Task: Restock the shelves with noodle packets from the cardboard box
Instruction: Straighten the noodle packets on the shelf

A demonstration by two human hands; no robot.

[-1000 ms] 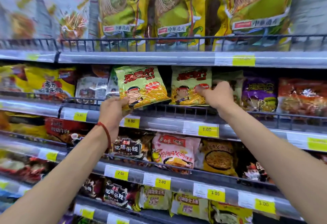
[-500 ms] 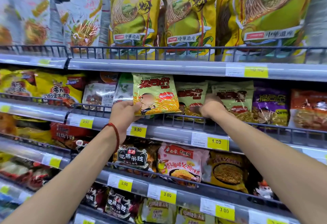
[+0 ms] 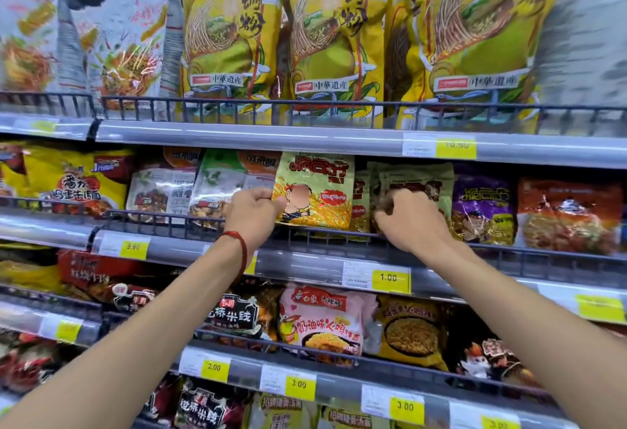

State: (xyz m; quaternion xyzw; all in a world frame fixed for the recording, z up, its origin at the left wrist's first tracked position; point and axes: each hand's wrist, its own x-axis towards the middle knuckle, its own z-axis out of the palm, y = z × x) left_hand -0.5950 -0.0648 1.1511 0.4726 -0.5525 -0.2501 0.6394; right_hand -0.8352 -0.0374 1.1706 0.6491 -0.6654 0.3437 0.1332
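My left hand [image 3: 255,212] pinches the left edge of a green noodle packet [image 3: 317,191] with a cartoon figure, held upright over the wire rail [image 3: 325,237] of the second shelf. My right hand [image 3: 409,221] has its fingers curled on the green packets [image 3: 415,179] that stand just right of it in the same row. A red string bracelet circles my left wrist. The cardboard box is out of sight.
Large yellow noodle bags [image 3: 334,38] fill the top shelf. Purple [image 3: 483,209] and red packets [image 3: 566,215] stand right of the green row, white ones [image 3: 163,191] to its left. Lower shelves hold black, pink and yellow packets behind price tags [image 3: 390,277].
My left hand has carried the tilted packet rightward and stood it upright against the green row. My right hand slid right and down onto the neighbouring packets. The view has moved closer.
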